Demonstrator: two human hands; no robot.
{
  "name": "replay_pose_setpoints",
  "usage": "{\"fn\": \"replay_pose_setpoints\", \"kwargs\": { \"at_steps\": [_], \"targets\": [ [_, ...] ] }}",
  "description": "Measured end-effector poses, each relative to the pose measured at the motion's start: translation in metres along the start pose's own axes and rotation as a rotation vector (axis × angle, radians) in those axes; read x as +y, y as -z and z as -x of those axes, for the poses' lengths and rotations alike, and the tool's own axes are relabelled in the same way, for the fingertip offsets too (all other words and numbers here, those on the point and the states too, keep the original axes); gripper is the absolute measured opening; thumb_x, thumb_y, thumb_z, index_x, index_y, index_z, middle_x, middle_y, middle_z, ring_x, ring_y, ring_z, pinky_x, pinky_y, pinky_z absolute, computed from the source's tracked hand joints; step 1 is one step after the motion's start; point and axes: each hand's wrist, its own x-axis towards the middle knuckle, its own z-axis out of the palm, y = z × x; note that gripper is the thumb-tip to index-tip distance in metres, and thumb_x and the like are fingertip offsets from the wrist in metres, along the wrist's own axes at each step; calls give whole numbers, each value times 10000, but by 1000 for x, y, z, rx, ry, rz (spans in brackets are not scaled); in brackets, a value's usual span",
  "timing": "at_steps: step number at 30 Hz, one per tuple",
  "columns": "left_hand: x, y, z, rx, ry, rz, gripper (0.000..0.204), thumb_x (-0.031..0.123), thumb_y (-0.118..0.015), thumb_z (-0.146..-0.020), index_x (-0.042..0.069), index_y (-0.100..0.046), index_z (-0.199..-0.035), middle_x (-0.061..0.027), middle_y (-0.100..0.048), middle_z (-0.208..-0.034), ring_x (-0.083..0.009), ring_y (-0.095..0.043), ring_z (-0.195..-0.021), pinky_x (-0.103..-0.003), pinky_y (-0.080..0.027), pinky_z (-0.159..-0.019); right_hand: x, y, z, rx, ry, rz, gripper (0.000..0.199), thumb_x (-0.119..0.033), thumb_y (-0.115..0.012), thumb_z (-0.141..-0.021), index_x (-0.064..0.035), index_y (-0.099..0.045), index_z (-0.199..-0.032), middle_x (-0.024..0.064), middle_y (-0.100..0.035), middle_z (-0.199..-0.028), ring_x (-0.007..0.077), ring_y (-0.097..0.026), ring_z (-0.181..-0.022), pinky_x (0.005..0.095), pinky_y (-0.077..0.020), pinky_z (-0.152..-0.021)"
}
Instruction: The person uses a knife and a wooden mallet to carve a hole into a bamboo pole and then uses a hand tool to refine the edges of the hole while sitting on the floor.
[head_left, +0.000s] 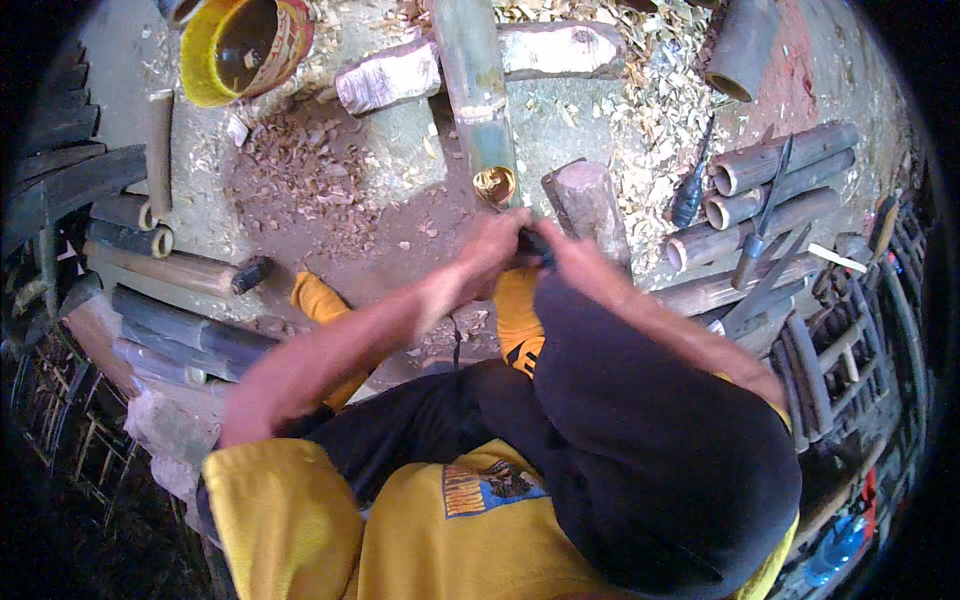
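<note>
A greenish bamboo pole (468, 75) lies lengthwise in front of me, its near end between my feet. Curled pale shavings (493, 185) sit at its cut near end. My left hand (487, 247) is closed just beyond that end, against a dark tool handle (536, 246). From the other side, my right hand (575, 262) is closed round the same handle. The rest of the tool is hidden by my hands. Close to my right hand stands a short wood block (592, 205).
A pale log (560, 50) lies crosswise under the pole. Wood shavings (320, 165) cover much of the floor. At left stand a yellow bucket (205, 60) and bamboo pieces (180, 268). To the right lie a black-handled spike (688, 195), a knife (750, 258) and bamboo tubes (785, 160).
</note>
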Motion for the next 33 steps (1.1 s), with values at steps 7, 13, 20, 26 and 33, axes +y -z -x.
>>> {"fn": "replay_pose_setpoints", "kwargs": {
  "at_steps": [7, 13, 20, 26, 33],
  "targets": [
    [-10, -50, 10, -76, -198, 589, 205, 186, -525, -870, 11, -522, -978, -95, -550, -987, -193, -570, -910, -303, -525, -803, 2, 94, -3, -135, 393, 512, 433, -102, -586, -731, -94, -462, -1146, 175, -632, -769, 374, -622, -725, 445, -505, -629],
    [5, 0, 6, -91, -19, -83, 261, 228, -426, -905, 2, -537, -969, -113, -591, -893, -172, -596, -822, -268, -540, -694, -3, 14, 1, -132, -6, -85, 377, -116, -557, -776, -72, -420, -1125, 254, -602, -787, 455, -587, -799, 515, -462, -692],
    [15, 20, -3, -236, -156, -361, 206, 216, -496, -875, 32, -587, -881, -84, -604, -835, -183, -593, -800, -321, -529, -741, -18, 5, 11, -62, -63, -408, 336, -134, -520, -801, -62, -427, -1116, 247, -603, -792, 455, -584, -791, 455, -460, -619],
    [12, -20, -3, -228, -357, 184, 210, 125, -599, -839, 1, -524, -991, -78, -571, -967, -189, -555, -951, -346, -472, -863, -14, 70, -4, 204, 193, 568, 372, -116, -521, -775, -127, -473, -1144, 137, -632, -728, 326, -632, -650, 432, -497, -541],
    [5, -32, -6, -395, -447, 1120, 324, 223, -540, -893, 38, -471, -1150, -87, -501, -1204, -197, -487, -1114, -408, -358, -1012, -93, 132, -62, -58, 637, 1321, 168, -188, -578, -761, -93, -610, -896, 31, -607, -638, 177, -630, -662, 304, -455, -639]
  ]
}}
